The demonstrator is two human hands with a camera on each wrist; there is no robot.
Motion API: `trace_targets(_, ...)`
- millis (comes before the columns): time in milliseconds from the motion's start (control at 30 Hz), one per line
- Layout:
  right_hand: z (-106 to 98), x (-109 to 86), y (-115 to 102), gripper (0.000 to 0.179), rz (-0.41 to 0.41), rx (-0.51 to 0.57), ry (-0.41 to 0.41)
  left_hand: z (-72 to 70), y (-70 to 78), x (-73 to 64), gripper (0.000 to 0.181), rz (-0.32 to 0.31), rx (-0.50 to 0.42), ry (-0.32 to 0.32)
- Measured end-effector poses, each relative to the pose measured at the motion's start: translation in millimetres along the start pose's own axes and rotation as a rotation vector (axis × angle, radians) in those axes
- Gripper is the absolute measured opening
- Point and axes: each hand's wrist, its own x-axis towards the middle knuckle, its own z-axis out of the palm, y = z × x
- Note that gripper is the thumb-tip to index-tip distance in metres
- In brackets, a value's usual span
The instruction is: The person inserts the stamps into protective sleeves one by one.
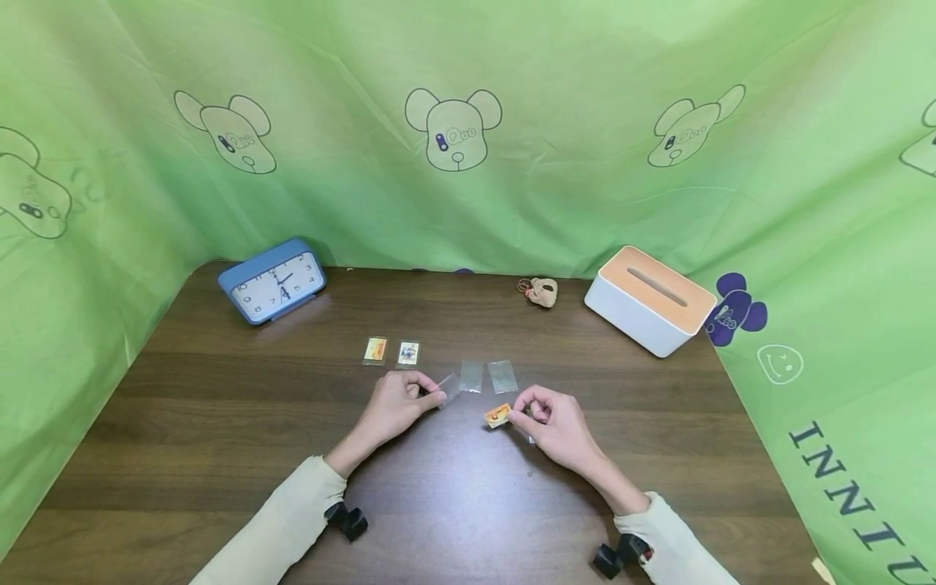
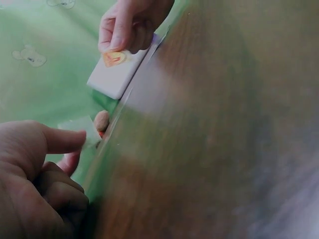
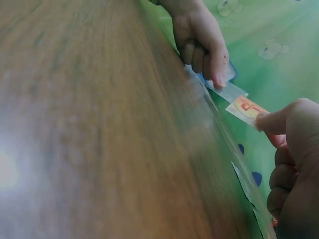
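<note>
Between thumb and fingers my left hand [image 1: 398, 404] pinches a small clear plastic sleeve [image 1: 449, 388], above the table. My right hand [image 1: 557, 424] pinches a small orange and yellow card [image 1: 498, 415] by its right edge; in the right wrist view, the card [image 3: 245, 109] appears close to the sleeve, and I cannot tell whether they touch. Two clear sleeves [image 1: 471, 376] [image 1: 503, 376] lie flat beyond the hands. Left of them lie two sleeved cards, an orange one [image 1: 375, 350] and a white one with a dark picture [image 1: 408, 354]. Something pale shows partly under my right hand.
On the brown wooden table [image 1: 453, 504], a blue clock [image 1: 274, 280] stands back left. A small beige figure [image 1: 542, 292] sits at the back, left of a white tissue box [image 1: 647, 302] with an orange-toned lid. Green printed cloth [image 1: 351, 203] hangs around the table.
</note>
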Motion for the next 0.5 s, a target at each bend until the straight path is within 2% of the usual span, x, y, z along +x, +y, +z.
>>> trace_targets(267,4.7,0.3,-3.1,0.019,-0.032,0.088,0.069,3.3,13.5,-5.6,0.008,-0.032,-0.091,-0.047)
trace_targets(433,8.2,1.3,-4.9,0.019,-0.042,0.146,0.118,8.2,12.3,-7.4,0.007,0.030,-0.095,-0.058)
trace_targets(500,10.3,2.4,-5.7,0.019,-0.051,0.162,0.133,9.4,12.6,-8.0,0.006,0.033,-0.103,-0.071)
